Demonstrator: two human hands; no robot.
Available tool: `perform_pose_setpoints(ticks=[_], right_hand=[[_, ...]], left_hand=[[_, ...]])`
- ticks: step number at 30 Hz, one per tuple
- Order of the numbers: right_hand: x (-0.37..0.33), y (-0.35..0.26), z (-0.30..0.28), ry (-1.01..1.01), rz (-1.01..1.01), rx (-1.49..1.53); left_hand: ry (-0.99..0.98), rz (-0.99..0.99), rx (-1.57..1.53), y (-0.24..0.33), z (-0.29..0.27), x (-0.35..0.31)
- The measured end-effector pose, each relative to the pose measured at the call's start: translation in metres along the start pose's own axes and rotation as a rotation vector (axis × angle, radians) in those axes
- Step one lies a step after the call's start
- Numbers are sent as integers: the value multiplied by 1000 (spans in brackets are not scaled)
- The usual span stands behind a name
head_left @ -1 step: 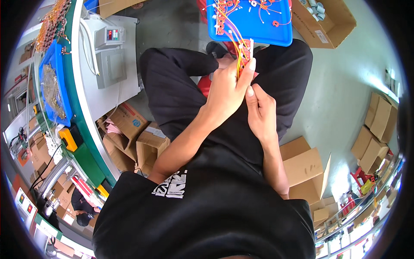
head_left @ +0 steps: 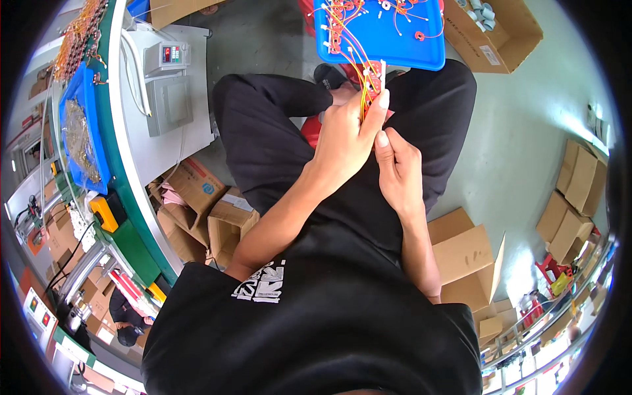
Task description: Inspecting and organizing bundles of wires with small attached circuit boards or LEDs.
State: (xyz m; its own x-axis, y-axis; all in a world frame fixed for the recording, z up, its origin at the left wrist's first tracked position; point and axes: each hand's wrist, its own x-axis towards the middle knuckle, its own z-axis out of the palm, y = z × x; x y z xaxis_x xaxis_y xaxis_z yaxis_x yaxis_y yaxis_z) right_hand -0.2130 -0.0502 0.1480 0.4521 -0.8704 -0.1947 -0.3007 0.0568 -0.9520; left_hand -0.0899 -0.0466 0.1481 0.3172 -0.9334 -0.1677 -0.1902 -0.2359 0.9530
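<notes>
Almost no movement since the earlier frame: both hands keep their pose; only the wire ends above the boards look slightly shifted. Left hand (head_left: pixel 343 141): grasping a strip of red circuit boards (head_left: pixel 376 74), thumb along it. The strip stands just off the near edge of the blue tray (head_left: pixel 411 54), my landmark. Yellow and orange wires (head_left: pixel 362 105) run along it to the left hand. Right hand (head_left: pixel 400 172): just beside the left, farther from the tray, fingers curled, thumb against the index finger; from here I cannot tell what, if anything, it grips. In the tray: more red boards (head_left: pixel 335 39) with wires, along its left side. Right of the tray: a carton (head_left: pixel 520 43) of pale pieces (head_left: pixel 486 14). Well left of it: a grey device (head_left: pixel 161 59) with a lit display. Farther left: a blue bin (head_left: pixel 100 155).
</notes>
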Motion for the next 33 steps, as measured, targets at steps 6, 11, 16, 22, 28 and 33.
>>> perform_pose_setpoints(ticks=[6,11,16,22,28,33], right_hand=[[1,0,2,99,31,106],[1,-2,3,90,45,33],[-4,11,9,121,78,10],[-13,13,12,92,207,327],[-16,7,3,66,292,408],[-11,2,13,198,162,35]], left_hand=[[-78,-20,16,-1,2,-2],[-29,50,73,-7,7,-4],[-116,-28,142,-7,4,-4],[-174,-71,160,2,2,-7],[-192,34,133,0,1,-7],[-196,-80,45,1,6,-3]])
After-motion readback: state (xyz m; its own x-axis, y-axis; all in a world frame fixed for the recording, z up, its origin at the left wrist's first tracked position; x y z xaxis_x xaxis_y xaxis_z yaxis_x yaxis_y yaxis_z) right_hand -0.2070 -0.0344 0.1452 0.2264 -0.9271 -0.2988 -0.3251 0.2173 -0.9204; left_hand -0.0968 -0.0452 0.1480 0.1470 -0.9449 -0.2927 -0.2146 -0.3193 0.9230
